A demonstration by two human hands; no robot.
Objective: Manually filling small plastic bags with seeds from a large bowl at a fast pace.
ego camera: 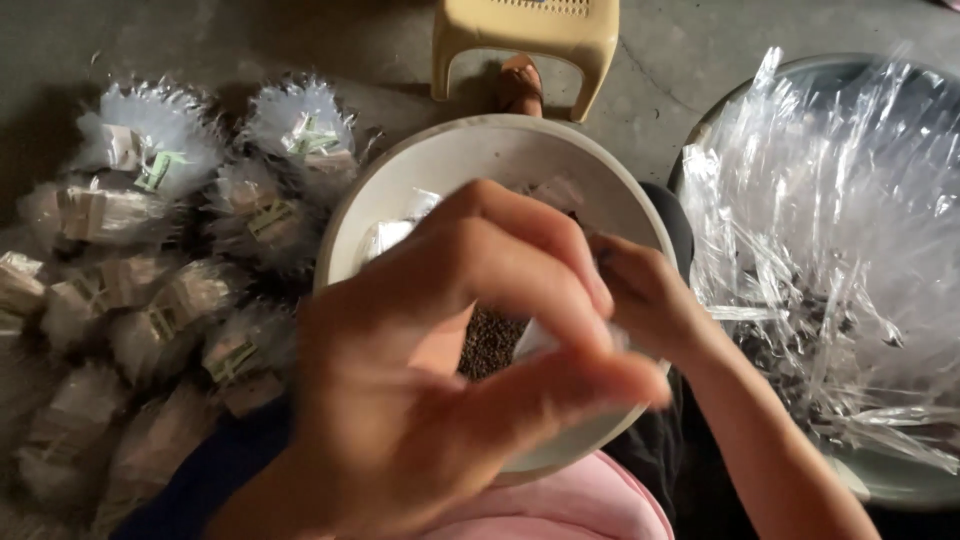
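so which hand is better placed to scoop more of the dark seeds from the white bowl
Probably the left hand: it hangs directly above the dark seeds in the white bowl. The right hand sits at the bowl's right edge, fingers pinched on something small and clear.

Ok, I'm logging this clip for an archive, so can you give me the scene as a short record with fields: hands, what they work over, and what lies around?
left hand: raised close to the camera, fingers curled, blurred
right hand: fingertips pinched beside the left hand; what they grip cannot be told
round white bowl: under both hands, holds small dark seeds
left side: pile of small filled clear packets
right side: heap of empty clear plastic bags in a basin
top: yellow plastic stool
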